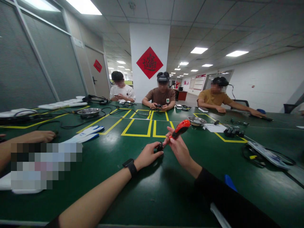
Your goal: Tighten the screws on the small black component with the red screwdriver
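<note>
Just above the green table, my left hand [149, 154] pinches a small black cylindrical part [160, 146] between thumb and fingers; its exact kind is too small to make out. My right hand [180, 149] is closed around a screwdriver with a red and black handle [182, 128]. The handle points up and away to the right, while the thin shaft slants down toward the black part. Whether the tip touches the part cannot be made out. A black watch [130, 167] is on my left wrist, and a dark sleeve covers my right arm.
Blue-and-white gloves [86, 134] and another person's hand [45, 136] are at left. Metal bowls [196, 120] [88, 112], black parts [234, 132] and a white power strip [267, 154] with cable lie around. Three people sit across the table [114, 196].
</note>
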### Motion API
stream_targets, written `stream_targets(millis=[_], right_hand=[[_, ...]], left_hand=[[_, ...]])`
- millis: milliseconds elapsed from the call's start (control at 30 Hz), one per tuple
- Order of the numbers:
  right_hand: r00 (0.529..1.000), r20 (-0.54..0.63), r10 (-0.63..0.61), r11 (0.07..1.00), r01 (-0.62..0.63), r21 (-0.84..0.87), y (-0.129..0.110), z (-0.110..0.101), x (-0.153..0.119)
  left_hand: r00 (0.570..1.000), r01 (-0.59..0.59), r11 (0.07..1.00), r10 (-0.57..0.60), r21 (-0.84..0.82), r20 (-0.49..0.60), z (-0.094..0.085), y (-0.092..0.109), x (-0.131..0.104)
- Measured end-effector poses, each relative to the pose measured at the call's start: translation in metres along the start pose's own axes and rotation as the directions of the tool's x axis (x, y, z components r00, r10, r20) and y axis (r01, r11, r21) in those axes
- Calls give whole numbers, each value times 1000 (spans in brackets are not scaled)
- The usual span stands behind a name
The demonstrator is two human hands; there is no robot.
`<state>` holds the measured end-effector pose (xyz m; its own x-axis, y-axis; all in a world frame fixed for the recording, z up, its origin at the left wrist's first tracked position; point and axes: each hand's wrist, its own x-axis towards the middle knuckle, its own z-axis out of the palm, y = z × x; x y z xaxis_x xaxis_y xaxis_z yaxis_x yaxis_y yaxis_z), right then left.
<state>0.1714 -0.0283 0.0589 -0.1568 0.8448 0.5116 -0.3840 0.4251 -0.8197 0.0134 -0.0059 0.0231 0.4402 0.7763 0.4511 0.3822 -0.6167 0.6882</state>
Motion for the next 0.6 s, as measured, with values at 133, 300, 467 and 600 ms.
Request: stream_targets(millis=[133, 300, 467, 600], right_hand=[[999, 5, -36, 989, 36, -146, -7, 2, 1], [998, -11, -60, 991, 58, -116, 0, -2, 2], [997, -31, -75, 993, 72, -89, 3, -4, 0], [990, -50, -131, 973, 118, -198, -4, 0, 1]], left_hand=[[1000, 2, 1000, -2, -2, 0, 0, -1, 0], [1000, -5, 1000, 5, 15, 11, -1, 0, 0], [1000, -1, 1000, 1, 2, 6, 0, 0, 0], [1000, 1, 1000, -1, -14, 5, 0, 1, 1]])
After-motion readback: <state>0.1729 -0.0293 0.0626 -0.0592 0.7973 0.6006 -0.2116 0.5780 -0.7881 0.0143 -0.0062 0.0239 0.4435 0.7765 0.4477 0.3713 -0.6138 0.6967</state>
